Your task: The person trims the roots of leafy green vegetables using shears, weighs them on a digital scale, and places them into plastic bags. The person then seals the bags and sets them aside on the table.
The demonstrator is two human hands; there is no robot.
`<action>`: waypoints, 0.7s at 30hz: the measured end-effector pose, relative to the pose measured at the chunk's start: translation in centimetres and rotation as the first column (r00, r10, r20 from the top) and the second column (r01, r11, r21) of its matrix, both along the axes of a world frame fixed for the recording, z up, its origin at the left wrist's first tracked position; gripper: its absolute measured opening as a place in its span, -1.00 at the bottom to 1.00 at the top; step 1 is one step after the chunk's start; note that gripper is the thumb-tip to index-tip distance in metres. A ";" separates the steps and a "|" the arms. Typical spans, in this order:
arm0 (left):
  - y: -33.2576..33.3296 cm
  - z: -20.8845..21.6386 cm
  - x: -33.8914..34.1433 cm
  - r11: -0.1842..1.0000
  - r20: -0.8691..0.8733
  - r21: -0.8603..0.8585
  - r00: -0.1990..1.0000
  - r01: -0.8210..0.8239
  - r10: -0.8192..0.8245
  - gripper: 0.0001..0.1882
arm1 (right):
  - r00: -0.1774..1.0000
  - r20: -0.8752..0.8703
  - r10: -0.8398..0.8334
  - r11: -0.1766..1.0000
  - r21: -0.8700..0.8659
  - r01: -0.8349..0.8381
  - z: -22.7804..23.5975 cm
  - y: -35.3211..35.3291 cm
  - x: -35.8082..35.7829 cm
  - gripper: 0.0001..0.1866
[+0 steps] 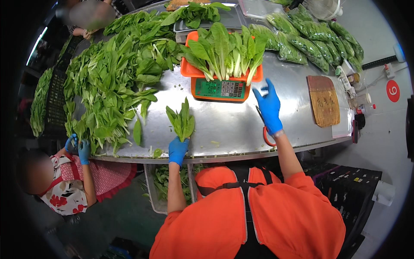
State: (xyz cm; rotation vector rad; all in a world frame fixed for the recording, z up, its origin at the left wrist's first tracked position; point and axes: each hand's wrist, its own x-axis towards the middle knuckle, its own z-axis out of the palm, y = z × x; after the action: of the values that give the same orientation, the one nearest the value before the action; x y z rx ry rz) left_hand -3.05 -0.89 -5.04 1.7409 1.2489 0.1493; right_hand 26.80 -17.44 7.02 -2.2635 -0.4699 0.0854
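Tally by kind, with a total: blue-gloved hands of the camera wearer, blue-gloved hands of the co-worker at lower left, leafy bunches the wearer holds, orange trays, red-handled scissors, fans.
Wearer's left hand and right hand: 2
Co-worker's gloved hands: 2
Held leafy bunch: 1
Orange tray: 1
Red-handled scissors: 1
Fan: 1
Total: 8
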 end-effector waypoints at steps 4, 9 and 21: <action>-0.5 3.3 1.0 0.989 -0.141 0.095 0.985 0.110 -0.097 -0.42 | 0.950 0.309 0.038 0.997 0.054 -0.057 -1.6 5.1 2.4 -0.15; -2.1 4.5 -0.5 0.928 -0.119 0.373 0.991 -0.006 0.055 -0.10 | 0.977 -0.149 0.151 0.891 0.448 -0.069 -4.1 3.9 5.4 -0.35; -3.9 9.2 8.9 0.871 0.365 0.460 0.931 -0.171 -0.010 -0.33 | 0.940 0.325 0.103 0.785 0.554 -0.277 4.8 8.1 3.6 -0.32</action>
State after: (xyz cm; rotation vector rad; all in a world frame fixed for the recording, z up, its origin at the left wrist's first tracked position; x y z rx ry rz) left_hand 5.84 -4.78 4.11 1.9641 1.0663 0.8613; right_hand 30.41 -9.31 11.79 -1.5997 -0.7609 -0.2546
